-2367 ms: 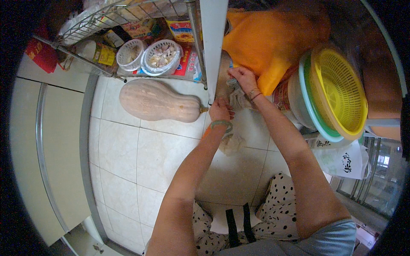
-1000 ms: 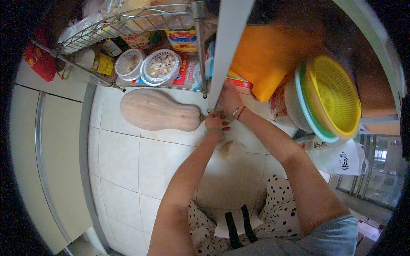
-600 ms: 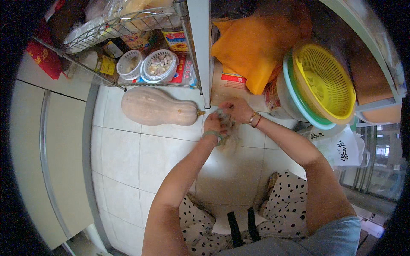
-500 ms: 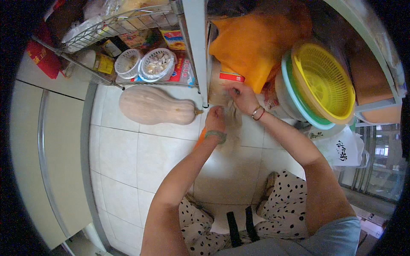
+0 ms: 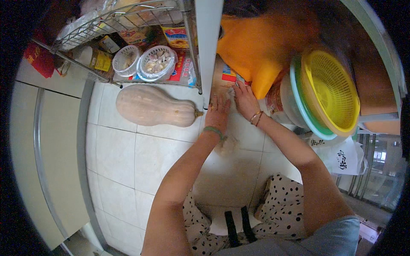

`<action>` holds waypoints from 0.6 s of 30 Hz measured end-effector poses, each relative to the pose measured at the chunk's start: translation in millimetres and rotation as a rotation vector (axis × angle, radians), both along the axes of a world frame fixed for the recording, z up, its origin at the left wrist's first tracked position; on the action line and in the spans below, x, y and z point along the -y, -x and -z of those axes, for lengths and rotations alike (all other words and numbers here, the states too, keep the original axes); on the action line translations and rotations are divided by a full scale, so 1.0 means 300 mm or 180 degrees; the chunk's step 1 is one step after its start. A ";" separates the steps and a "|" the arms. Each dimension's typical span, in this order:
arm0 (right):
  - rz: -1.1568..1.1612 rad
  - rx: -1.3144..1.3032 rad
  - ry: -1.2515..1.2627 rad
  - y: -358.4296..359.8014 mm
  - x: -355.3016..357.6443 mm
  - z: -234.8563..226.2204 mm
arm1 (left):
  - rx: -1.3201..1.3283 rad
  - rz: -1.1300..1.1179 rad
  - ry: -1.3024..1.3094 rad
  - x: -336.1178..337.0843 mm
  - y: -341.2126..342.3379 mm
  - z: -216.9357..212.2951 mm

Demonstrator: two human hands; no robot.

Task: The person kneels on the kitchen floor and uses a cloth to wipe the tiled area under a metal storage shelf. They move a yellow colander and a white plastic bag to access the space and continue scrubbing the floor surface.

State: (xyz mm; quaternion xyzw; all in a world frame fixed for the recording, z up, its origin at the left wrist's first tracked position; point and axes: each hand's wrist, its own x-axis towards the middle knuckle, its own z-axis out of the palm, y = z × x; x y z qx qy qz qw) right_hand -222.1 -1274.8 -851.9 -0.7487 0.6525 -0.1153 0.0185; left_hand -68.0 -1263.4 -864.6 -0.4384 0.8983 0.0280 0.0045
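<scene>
Floor: pale cream tiles [image 5: 128,162] are laid across the middle of the view, with grey grout lines that bend toward the rim.
Cabinet: a light-coloured door [image 5: 47,158] is seen along the person's left side.
Rack: a wire shelf [image 5: 128,17] is set above the floor at upper left, beside a white upright post [image 5: 210,47].
Bag: an orange bag [image 5: 260,51] is stood behind the hands, just beside the post.
Colander: a yellow colander [image 5: 331,87] is nested in a teal-rimmed bowl (tilted on its side) to the person's right.
Squash: a tan butternut squash [image 5: 153,106] is laid on the tiles under the rack, its stem end pointed toward the left hand.
Baskets: two small white baskets [image 5: 158,63] are kept on the lowest shelf; one is filled with what look like garlic cloves.
Left hand: the left hand [image 5: 217,112] is laid flat, fingers spread, near the foot of the post; a green band is worn at the wrist.
Right hand: the right hand [image 5: 244,99] is pressed down just beside it, fingers extended, below the orange bag; thin bracelets are worn.
Held item: nothing is seen gripped in either hand; what lies beneath the palms cannot be told.
</scene>
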 end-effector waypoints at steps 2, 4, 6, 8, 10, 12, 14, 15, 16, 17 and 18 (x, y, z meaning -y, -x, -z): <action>-0.0001 0.0104 0.0087 -0.006 0.011 0.001 | 0.0327 -0.0011 -0.0057 0.001 0.008 -0.005; -0.0080 0.0074 0.0250 0.005 0.020 0.009 | 0.0461 -0.0014 -0.0137 -0.001 0.030 -0.025; -0.0274 -0.0039 0.0515 0.004 0.067 0.018 | 0.0456 -0.0049 -0.0214 -0.006 0.041 -0.050; -0.0121 0.0146 0.0326 -0.023 0.136 0.038 | 0.0075 -0.0035 -0.0036 -0.011 0.022 -0.028; 0.0000 -0.0152 0.0099 -0.046 0.175 0.042 | -0.0073 0.0029 0.0018 -0.019 0.021 -0.024; 0.0036 -0.0919 -0.0137 -0.063 0.205 0.023 | 0.0024 0.0086 -0.0016 -0.012 0.030 -0.053; -0.0120 -0.1026 -0.0293 -0.055 0.196 0.001 | -0.0010 0.0050 0.0014 -0.011 0.023 -0.058; -0.0209 -0.1067 -0.0365 -0.055 0.192 -0.012 | -0.0015 0.0021 0.0033 -0.010 0.014 -0.057; -0.0195 -0.1111 -0.0429 -0.044 0.163 -0.025 | -0.0051 0.0007 0.0010 -0.008 0.009 -0.055; -0.0250 -0.1102 -0.0479 -0.085 0.108 -0.089 | -0.0029 -0.0072 -0.0011 -0.003 -0.032 -0.045; -0.0235 -0.1181 -0.0554 -0.069 0.053 -0.135 | -0.0099 -0.0086 -0.0043 -0.002 -0.023 -0.037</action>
